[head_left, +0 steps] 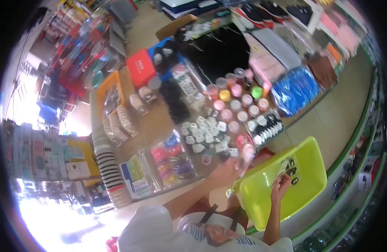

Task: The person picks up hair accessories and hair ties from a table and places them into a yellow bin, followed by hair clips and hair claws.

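While it is hanging by the near edge of the table (156,122), basket (312,178): gaping for the card (288,167).
Right hand (281,187): pinching that card inside it.
Left hand (228,169): hovering at the table's edge; its grip is too blurred to tell.

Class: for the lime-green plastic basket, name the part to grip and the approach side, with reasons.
Likely the rim at the near corner of the basket, coming from the person's side and hooking over the lip. Its walls look smooth and sloping, its top is open, and the right hand holds a card inside.
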`<state>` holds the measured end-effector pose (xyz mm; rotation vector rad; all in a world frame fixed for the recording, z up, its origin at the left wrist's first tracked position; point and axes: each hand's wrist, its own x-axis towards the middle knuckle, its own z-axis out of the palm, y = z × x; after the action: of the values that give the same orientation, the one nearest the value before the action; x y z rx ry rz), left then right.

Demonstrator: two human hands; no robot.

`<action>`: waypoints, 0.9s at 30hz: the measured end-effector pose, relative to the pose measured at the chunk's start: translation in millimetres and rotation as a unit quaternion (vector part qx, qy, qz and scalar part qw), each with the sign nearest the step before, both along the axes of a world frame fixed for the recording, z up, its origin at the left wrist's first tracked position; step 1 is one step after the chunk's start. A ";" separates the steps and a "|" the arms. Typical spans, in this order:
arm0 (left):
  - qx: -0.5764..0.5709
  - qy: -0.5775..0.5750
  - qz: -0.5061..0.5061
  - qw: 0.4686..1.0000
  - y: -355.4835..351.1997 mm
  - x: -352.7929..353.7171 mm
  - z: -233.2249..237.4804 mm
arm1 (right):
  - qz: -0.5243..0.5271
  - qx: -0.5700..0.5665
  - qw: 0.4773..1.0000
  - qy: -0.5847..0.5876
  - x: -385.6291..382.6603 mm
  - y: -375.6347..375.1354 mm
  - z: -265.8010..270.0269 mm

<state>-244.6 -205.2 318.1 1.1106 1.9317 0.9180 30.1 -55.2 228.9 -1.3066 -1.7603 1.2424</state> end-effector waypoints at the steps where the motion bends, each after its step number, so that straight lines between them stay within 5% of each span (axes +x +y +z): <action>1: 0.004 -0.012 0.056 0.998 -27.2 -23.5 -6.3 | 0.035 0.019 0.999 -0.015 -34.2 -5.9 19.7; 4: 0.019 -0.011 0.174 0.984 -90.8 -94.3 3.3 | 0.147 0.117 0.982 0.005 -150.1 -38.3 46.0; 9: 0.048 0.067 0.281 0.956 -194.8 -168.0 -15.3 | 0.362 0.061 0.925 0.100 -374.2 -136.2 99.4; 10: 0.049 0.087 0.283 0.954 -214.1 -178.7 -29.8 | 0.386 0.083 0.916 0.078 -414.0 -146.9 73.9; 11: 0.042 0.093 0.310 0.945 -223.8 -187.9 -25.7 | 0.392 -0.035 0.905 0.160 -459.6 -167.1 81.1; 15: 0.046 0.070 0.432 0.898 -255.4 -222.6 -17.4 | 0.397 0.099 0.902 0.135 -606.5 -213.5 32.6; 20: 0.023 0.028 0.452 0.891 -268.3 -251.7 -5.9 | 0.321 0.242 0.915 -0.019 -684.7 -232.2 -19.1; 27: 0.058 0.067 0.466 0.880 -266.1 -289.2 -31.5 | 0.307 0.251 0.918 -0.011 -708.1 -233.7 -37.3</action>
<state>-533.8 -471.3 286.6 0.2246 2.5908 1.4835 -678.0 -288.9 191.7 -0.4810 -2.4018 0.9570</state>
